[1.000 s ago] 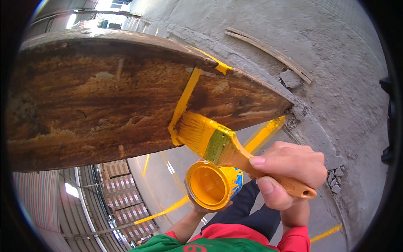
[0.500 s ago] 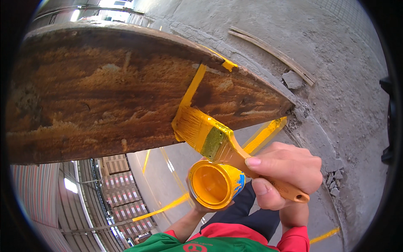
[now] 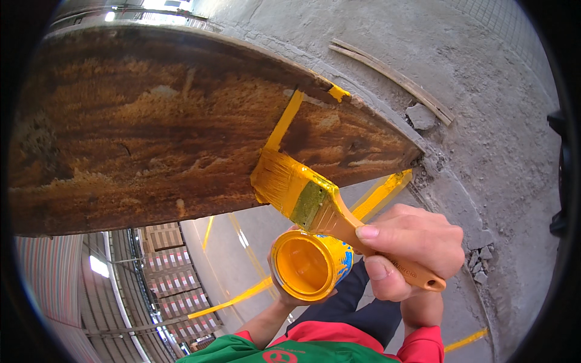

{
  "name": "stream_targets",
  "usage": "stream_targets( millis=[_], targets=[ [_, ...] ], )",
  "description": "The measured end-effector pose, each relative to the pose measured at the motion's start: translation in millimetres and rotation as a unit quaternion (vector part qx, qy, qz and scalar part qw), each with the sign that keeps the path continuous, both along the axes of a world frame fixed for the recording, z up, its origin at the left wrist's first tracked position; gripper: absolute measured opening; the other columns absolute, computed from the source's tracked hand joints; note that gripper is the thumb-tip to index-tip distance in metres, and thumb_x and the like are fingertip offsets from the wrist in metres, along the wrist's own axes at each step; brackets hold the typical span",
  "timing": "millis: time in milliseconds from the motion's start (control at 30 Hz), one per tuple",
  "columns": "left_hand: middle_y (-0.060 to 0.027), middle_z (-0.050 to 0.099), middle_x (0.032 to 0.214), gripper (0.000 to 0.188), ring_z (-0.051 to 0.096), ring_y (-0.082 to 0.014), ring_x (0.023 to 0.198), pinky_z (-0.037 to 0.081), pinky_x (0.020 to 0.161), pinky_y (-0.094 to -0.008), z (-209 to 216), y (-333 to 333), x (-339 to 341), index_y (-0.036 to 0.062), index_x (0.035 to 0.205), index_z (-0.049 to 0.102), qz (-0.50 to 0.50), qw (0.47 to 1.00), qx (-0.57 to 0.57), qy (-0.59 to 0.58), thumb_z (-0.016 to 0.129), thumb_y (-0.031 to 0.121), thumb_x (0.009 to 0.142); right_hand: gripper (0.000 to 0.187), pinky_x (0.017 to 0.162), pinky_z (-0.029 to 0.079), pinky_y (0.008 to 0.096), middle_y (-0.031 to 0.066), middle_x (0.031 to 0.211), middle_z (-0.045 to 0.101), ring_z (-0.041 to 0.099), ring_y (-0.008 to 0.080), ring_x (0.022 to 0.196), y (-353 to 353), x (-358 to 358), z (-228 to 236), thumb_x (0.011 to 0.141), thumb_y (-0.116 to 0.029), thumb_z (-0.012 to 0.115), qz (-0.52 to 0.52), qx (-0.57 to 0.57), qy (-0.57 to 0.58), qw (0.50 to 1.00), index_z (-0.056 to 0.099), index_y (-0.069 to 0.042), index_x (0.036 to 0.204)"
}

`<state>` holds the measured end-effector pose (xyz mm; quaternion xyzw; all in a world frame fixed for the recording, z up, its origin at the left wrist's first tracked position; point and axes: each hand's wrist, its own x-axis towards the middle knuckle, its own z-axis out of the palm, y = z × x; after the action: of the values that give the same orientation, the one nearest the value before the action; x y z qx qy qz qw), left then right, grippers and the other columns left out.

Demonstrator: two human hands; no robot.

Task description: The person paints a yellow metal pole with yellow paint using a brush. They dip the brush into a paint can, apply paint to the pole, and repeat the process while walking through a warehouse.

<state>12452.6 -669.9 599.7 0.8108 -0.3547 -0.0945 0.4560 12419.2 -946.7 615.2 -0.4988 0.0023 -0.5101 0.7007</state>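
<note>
In my right hand [image 3: 411,251] is a wide paintbrush [image 3: 333,221], its orange wooden handle pinched between thumb and fingers. Its bristles, thick with yellow paint, press against the rusty brown beam [image 3: 151,127] near the lower edge. From the bristles a yellow stripe [image 3: 284,120] runs up the beam's face. Below the brush, my left hand [image 3: 287,295] is wrapped round a can of yellow paint [image 3: 304,266], mostly hidden behind it. The can's open mouth tilts toward me, showing paint inside. A yellow patch [image 3: 339,93] marks the beam's top edge.
Along the grey floor run yellow lines [image 3: 236,296]. Long wooden strips [image 3: 393,78] lie on rough concrete at the far right, beside a broken concrete chunk [image 3: 422,116]. Rubble [image 3: 480,264] lies right of my hand. Stacked boxes [image 3: 175,278] stand at the lower left.
The beam and its stripe have shifted slightly in view. The brush stays on the beam near its lower edge, and both hands hold nearly the same positions.
</note>
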Motion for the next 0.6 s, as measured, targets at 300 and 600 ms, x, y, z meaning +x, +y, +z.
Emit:
stream_targets(
  millis=[300, 600],
  targets=[
    [-0.0252, 0.032, 0.156, 0.138, 0.042, -0.0384, 0.142, 0.039, 0.116, -0.0517, 4.6, 15.8, 0.6, 0.0055, 0.156, 0.014, 0.001, 0.998, 0.058, -0.005, 0.102, 0.034, 0.054, 0.025, 0.049, 0.052, 0.0296, 0.0126, 0.072, 0.072, 0.067, 0.0207, 0.056, -0.2, -2.4, -1.5, 0.073, 0.002, 0.075, 0.035, -0.008, 0.001, 0.999, 0.076, 0.005, 0.098],
    [-0.0253, 0.032, 0.156, 0.135, 0.042, -0.0383, 0.141, 0.039, 0.117, -0.0507, 0.4, 13.6, 4.4, 0.0061, 0.155, 0.016, -0.007, 1.000, 0.005, 0.026, 0.102, 0.032, 0.054, 0.024, 0.050, 0.053, 0.0294, 0.0147, 0.071, 0.072, 0.067, 0.0209, 0.056, 4.2, -2.6, -3.1, 0.074, 0.002, 0.074, 0.027, -0.028, 0.018, 0.999, 0.075, 0.007, 0.098]
  ],
)
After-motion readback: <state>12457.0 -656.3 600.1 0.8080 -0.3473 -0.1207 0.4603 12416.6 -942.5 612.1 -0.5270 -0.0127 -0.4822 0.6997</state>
